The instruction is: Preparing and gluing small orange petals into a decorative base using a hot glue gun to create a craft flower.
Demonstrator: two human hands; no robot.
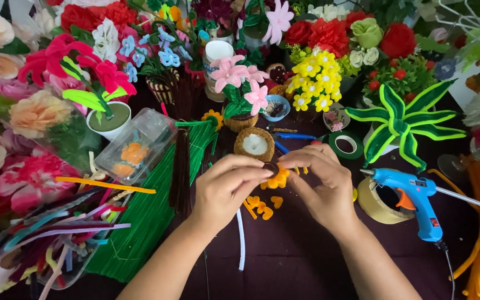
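orange pipe-cleaner flower (277, 179) pinched between both hands' fingertips (268, 169).

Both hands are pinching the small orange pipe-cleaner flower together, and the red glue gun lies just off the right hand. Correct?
Not quite: the glue gun is blue, not red, as the head view shows. Both the left hand and right hand do pinch the orange pipe-cleaner flower.

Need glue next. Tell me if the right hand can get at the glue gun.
Probably yes: the glue gun stands just beside the right hand, nothing between them, though that hand holds an orange flower.
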